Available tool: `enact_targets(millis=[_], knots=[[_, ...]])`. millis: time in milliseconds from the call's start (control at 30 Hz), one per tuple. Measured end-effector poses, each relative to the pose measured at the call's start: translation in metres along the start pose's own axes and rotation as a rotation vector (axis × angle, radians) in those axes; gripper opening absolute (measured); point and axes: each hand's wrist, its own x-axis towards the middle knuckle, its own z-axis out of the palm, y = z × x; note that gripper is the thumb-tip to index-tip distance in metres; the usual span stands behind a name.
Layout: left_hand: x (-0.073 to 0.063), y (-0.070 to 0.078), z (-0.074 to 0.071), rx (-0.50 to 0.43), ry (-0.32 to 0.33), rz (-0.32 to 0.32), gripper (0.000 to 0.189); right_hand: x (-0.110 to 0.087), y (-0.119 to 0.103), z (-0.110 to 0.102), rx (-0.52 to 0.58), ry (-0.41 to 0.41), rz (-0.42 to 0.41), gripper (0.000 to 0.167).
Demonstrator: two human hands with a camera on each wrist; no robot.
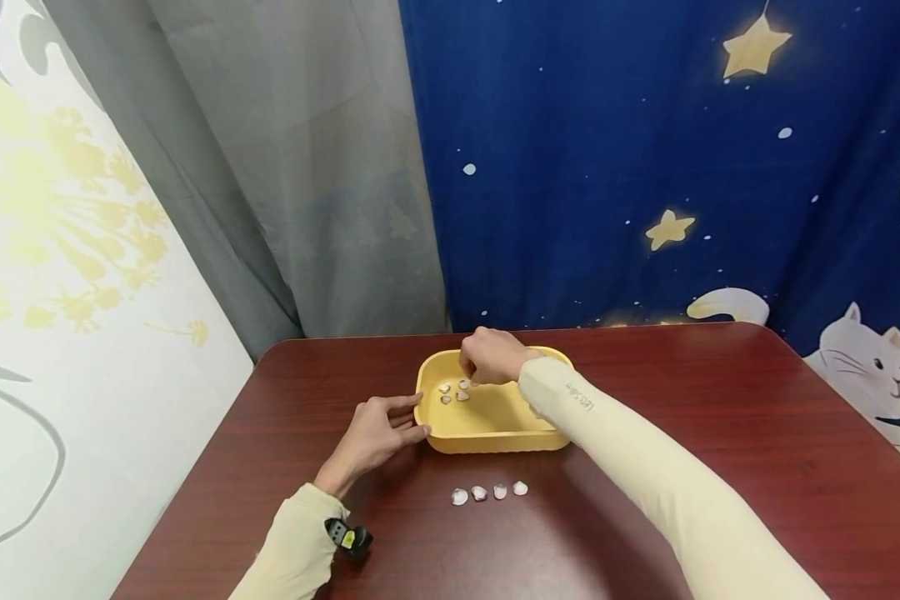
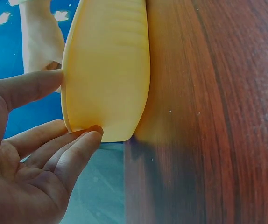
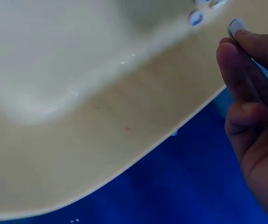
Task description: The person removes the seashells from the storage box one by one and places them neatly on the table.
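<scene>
A yellow tub (image 1: 495,443) with rounded corners stands on the table. My left hand (image 1: 375,433) holds its left end, thumb at the near corner and fingertips over the rim and against the outer wall, as the left wrist view shows. Over the back of the tub, my right hand (image 1: 491,354) pinches a small seashell (image 3: 236,27) between thumb and fingertip. Several pale seashells (image 1: 462,396) lie on the tub floor toward its left side. In front of the tub, a short row of white seashells (image 1: 500,492) rests on the table.
The dark red wooden table (image 1: 682,417) extends on both sides of the tub. Behind it hang a grey curtain (image 1: 330,167) and a blue star-print curtain (image 1: 570,167). A white patterned panel (image 1: 82,400) stands along the left. A small black device (image 1: 348,537) is strapped at my left wrist.
</scene>
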Motion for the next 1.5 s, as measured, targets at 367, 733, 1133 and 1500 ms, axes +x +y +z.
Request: enact_targets(millis=[367,733,1133,1500], knots=[[0.001,-0.001,-0.001,0.012,0.013,-0.001,0.057,-0.015,-0.006,-0.014,0.075,-0.001,-0.071,0.014],[0.001,0.000,-0.001,0.011,0.009,0.003,0.057,-0.040,-0.011,-0.022,0.122,0.033,-0.101,0.008],[0.001,0.001,0.000,0.009,-0.001,0.015,0.057,-0.077,-0.011,-0.020,0.156,0.112,-0.156,0.014],[0.000,0.000,0.001,-0.002,0.001,0.009,0.058,-0.107,-0.013,-0.012,0.189,0.195,-0.172,0.012]])
